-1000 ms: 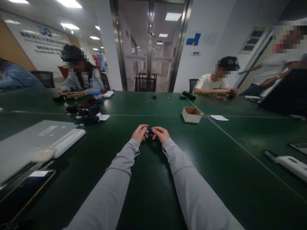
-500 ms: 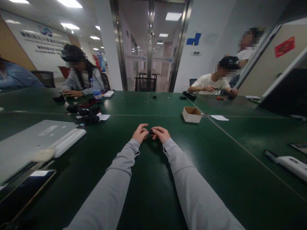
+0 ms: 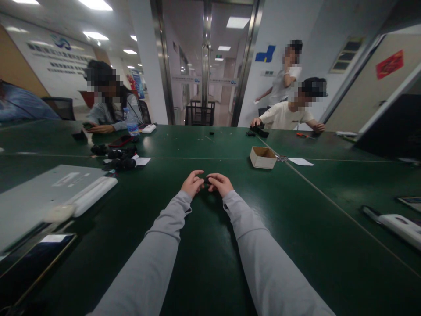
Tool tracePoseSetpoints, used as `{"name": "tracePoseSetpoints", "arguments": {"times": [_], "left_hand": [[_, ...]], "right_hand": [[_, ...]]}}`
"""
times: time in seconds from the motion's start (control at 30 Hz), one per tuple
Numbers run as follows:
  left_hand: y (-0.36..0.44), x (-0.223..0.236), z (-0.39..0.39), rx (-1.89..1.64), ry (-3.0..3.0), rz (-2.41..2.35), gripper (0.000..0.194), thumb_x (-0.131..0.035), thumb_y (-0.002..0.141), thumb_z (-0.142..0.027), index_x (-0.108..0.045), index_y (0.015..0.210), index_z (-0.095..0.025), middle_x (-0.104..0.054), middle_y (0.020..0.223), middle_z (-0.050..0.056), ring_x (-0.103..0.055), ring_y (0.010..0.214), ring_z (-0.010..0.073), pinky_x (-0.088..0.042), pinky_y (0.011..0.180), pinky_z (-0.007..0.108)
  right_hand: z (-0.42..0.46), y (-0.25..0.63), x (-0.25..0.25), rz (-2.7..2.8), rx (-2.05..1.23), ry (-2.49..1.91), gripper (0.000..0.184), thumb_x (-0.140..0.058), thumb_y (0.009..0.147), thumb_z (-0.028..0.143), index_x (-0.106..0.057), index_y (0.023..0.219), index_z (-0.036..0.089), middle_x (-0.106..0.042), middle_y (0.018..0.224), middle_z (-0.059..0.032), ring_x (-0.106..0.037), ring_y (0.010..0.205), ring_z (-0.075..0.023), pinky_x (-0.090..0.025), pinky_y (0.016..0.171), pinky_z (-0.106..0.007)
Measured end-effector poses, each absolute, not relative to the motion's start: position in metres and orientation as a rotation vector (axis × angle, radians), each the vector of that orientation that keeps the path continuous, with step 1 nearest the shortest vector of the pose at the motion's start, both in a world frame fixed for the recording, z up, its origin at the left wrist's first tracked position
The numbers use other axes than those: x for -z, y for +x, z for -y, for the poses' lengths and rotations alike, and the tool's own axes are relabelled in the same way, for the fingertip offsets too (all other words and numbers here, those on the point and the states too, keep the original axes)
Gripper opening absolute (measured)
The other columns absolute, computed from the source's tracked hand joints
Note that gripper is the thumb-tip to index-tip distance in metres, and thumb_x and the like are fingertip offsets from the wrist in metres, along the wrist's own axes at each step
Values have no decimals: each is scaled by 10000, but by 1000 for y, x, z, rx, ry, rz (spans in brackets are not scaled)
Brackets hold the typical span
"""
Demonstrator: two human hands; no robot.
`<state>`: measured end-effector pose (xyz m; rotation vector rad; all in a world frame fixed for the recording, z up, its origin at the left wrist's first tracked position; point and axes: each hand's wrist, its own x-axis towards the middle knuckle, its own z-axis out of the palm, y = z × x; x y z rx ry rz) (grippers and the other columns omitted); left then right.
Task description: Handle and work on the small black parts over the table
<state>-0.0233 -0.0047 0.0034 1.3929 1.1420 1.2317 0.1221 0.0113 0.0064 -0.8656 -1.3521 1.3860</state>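
Note:
Both my hands meet over the middle of the dark green table, arms in grey sleeves. My left hand and my right hand are both closed in a pinch round a small black part held between their fingertips, just above the tabletop. Most of the part is hidden by my fingers.
A small open cardboard box stands ahead to the right, near a white paper. Several black parts lie ahead left. A grey laptop, white device and phone sit at left. Other people sit at the far side; one walks behind.
My fingers have shifted slightly on the black part; the hands stay in place. A person at the back right has walked leftward behind the seated one.

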Motion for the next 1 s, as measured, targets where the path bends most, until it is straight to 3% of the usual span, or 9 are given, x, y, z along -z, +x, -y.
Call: {"name": "tracePoseSetpoints", "arguments": {"times": [0.13, 0.27, 0.4, 0.5, 0.63, 0.77, 0.9, 1.0], "left_hand": [[-24, -1, 3, -1239, 1416, -1134, 398, -503, 733, -336, -483, 1073, -131, -465, 449, -61, -381, 359, 62, -298, 380, 172], [-24, 2, 1, -1327, 1411, -1161, 427, -553, 689, -305, -464, 1083, -168, -512, 590, -49, -410, 393, 52, -311, 379, 167], [-25, 1, 2, -1295, 1425, -1160, 390, -475, 754, -361, -462, 1090, -164, -449, 504, -65, -373, 362, 55, -293, 366, 166], [-25, 2, 1, -1314, 1429, -1151, 429, -501, 736, -346, -440, 1123, -172, -473, 551, -58, -376, 370, 51, -289, 361, 166], [-24, 4, -1, -1273, 1437, -1164, 364, -443, 764, -359, -502, 1057, -151, -435, 486, -59, -365, 365, 57, -286, 366, 166], [-24, 2, 1, -1303, 1465, -1165, 393, -505, 696, -266, -488, 1078, -175, -495, 583, -51, -379, 380, 47, -307, 375, 168], [-24, 0, 3, -1256, 1443, -1188, 344, -417, 745, -283, -508, 1056, -168, -449, 486, -57, -368, 357, 61, -285, 355, 170], [-24, -1, 3, -1285, 1441, -1154, 377, -470, 690, -235, -489, 1062, -175, -506, 582, -44, -400, 380, 54, -291, 354, 167]], "right_hand": [[-11, 123, -7, 1354, -1381, -824, 341, -686, 555, 354, -581, 810, 152, -563, 519, 42, -528, 390, -98, -423, 412, -207], [-10, 123, -7, 1375, -1382, -825, 334, -682, 561, 342, -587, 819, 151, -557, 515, 46, -528, 399, -96, -431, 430, -211], [-10, 123, -7, 1392, -1386, -827, 320, -673, 570, 331, -594, 817, 144, -566, 525, 39, -526, 402, -90, -430, 434, -207], [-11, 123, -6, 1388, -1387, -822, 316, -670, 575, 328, -594, 822, 146, -560, 508, 44, -523, 403, -91, -433, 440, -210], [-13, 123, -5, 1402, -1391, -813, 310, -674, 573, 326, -600, 816, 149, -562, 511, 43, -518, 403, -88, -428, 438, -210], [-13, 123, -4, 1385, -1399, -817, 313, -677, 568, 325, -600, 820, 156, -585, 561, 35, -520, 406, -86, -430, 438, -215], [-14, 124, -4, 1401, -1398, -818, 303, -671, 577, 323, -601, 819, 154, -584, 562, 31, -522, 411, -87, -430, 443, -215], [-14, 124, -4, 1396, -1390, -808, 307, -671, 580, 323, -600, 825, 152, -571, 542, 38, -522, 410, -90, -431, 441, -216]]}}
